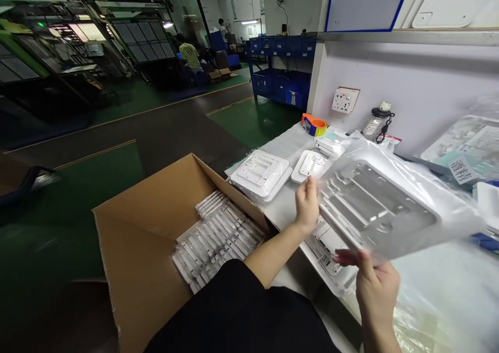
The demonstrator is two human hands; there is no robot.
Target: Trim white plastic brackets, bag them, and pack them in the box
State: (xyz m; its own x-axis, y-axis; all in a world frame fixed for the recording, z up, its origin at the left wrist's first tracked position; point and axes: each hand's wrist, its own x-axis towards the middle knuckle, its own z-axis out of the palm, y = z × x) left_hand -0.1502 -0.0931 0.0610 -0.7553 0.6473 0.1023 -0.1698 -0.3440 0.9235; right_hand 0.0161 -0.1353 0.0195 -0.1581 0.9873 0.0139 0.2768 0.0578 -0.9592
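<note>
A white plastic housing in a clear plastic bag [382,202] is held up at a tilt above the workbench. My left hand [306,205] grips its left edge, thumb up. Its lower edge is pinched by my right hand [374,277], with some fingers beneath. Under the bagged housing, another white panel [327,246] with cut-outs lies on the bench, partly hidden. Beyond my left hand lie a stack of white panels [260,173] in thin film and a smaller white panel [309,165].
A deep cardboard box [148,223] with rows of bagged parts [218,238] stands left of the bench. Orange tape [315,125], a dark-topped jar [377,121] and a wall socket [345,100] are at the back. Loose plastic bags [436,311] lie at the right front.
</note>
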